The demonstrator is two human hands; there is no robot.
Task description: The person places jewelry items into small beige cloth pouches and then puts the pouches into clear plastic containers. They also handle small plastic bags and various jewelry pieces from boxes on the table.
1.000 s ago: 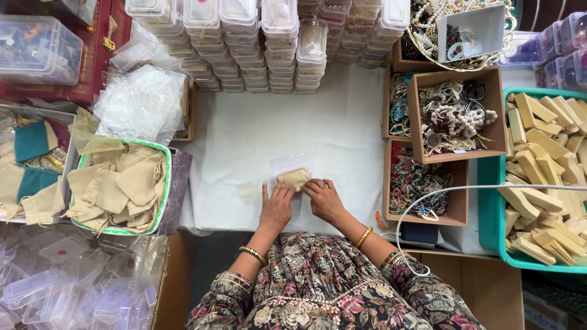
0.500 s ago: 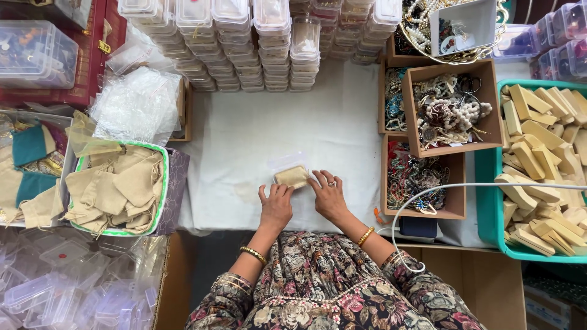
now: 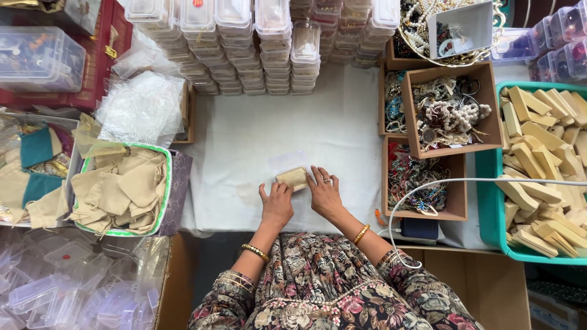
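A small clear plastic box lies open on the white tablecloth, with a beige cloth pouch resting in its near half. My left hand touches the pouch's near left edge with its fingertips. At the pouch's right side, my right hand, wearing a ring, presses on the pouch and box with its fingers. Both wrists carry gold bangles.
Stacks of clear lidded boxes line the back. A green-rimmed bin of beige pouches sits left, loose clear boxes lie lower left. Wooden trays of beaded jewellery and a teal tray of wooden blocks stand right. A white cable crosses.
Both hands stayed on the pouch and box. The right hand's fingers slid a little further onto the pouch; the view shifted slightly.
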